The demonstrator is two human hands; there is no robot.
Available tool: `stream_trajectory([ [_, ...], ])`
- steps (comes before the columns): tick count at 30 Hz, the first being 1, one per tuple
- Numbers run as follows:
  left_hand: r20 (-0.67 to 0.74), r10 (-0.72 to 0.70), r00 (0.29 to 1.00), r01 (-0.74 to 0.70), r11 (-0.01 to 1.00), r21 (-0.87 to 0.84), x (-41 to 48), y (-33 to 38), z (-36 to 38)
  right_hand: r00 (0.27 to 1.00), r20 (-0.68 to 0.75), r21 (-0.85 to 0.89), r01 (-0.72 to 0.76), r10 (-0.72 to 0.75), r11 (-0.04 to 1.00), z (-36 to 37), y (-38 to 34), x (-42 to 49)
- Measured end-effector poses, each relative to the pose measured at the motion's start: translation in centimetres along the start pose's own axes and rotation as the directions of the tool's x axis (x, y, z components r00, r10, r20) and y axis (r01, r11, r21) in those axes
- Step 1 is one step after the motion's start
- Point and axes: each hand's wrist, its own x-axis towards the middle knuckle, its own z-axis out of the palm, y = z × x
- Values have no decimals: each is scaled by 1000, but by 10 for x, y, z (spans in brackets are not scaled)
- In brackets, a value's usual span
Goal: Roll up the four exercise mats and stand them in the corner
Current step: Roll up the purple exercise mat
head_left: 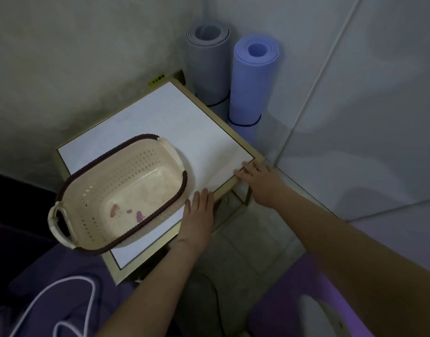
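Mats stand rolled in the corner, two of the four: a grey mat (208, 62) against the back wall and a blue mat (254, 79) touching it in front, each ringed low down by a dark band. Just beside them is a white-topped table (160, 122), its far edge close to the blue roll. The left hand (199, 212) lies flat on the near edge with straight fingers. The right hand (256, 180) rests over the near corner, fingers extended and holding nothing. A shove of the table toward the corner would likely knock the blue roll over. A jerk could tip off the basket (104, 188), which overhangs the near left edge. Room between table and right wall looks tight for two more rolls, while tiled floor lies open nearer the person.
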Motion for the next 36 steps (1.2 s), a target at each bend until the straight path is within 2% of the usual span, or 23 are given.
stream_trajectory([
  [4,-20,20,1000,-17,994,110,-16,9,12,986,-162,74,-37,49,997,16,-3,-16],
  [7,-3,117,993,-114,969,218,-28,18,29,983,-177,36,-46,52,998,36,4,-34],
  [12,280,249,927,-275,960,57,-40,50,80,992,-123,71,-20,29,997,85,34,-76],
  [14,322,263,909,-284,959,19,-37,63,100,997,-65,59,-25,29,998,113,47,-92],
  [20,416,206,886,-179,978,-103,-19,121,171,978,172,-34,-111,115,993,216,100,-134],
  [24,489,237,840,-148,965,-215,-8,171,234,883,404,-177,-181,239,967,300,131,-159],
  [26,509,282,813,-153,947,-281,-4,195,267,837,470,-203,-206,279,957,338,144,-168],
  [30,506,307,806,-168,938,-302,10,238,324,795,532,-179,-231,291,956,409,164,-175],
  [36,497,283,821,-177,952,-249,26,274,384,815,513,-72,-272,269,960,492,176,-165],
])
